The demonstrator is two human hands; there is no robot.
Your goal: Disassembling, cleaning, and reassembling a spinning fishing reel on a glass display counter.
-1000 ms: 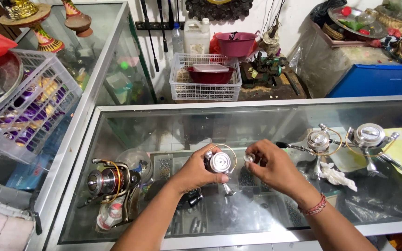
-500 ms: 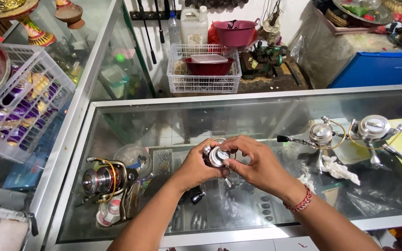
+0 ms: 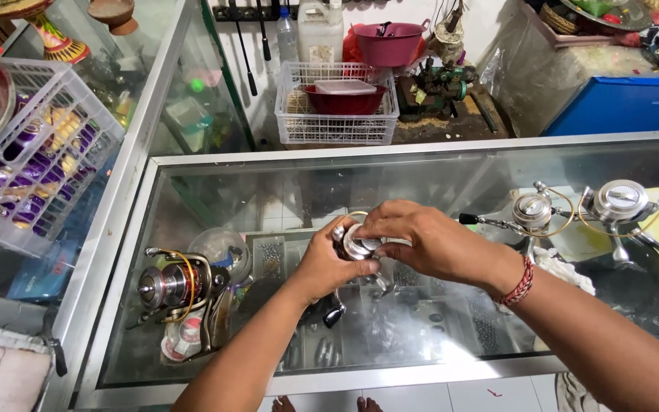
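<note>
Over the glass counter, middle of the frame: a small silver fishing reel sits between both hands, held just above the glass countertop.
Left hand: comes up from lower centre, fingers wrapped round the reel's left and underside — clamped on it.
Right hand: comes in from the lower right, fingers curled over the reel's top and right side, closed on it; a red bracelet at the wrist.
Which is nearer: neither — both touch the reel, left below, right above.
Reel's axis: the round face tilts up toward the camera; the body's long axis is hidden by the fingers, so I cannot tell it.
Around: a gold-trimmed reel at lower left, two silver reels at right, well apart from the hands.
</note>
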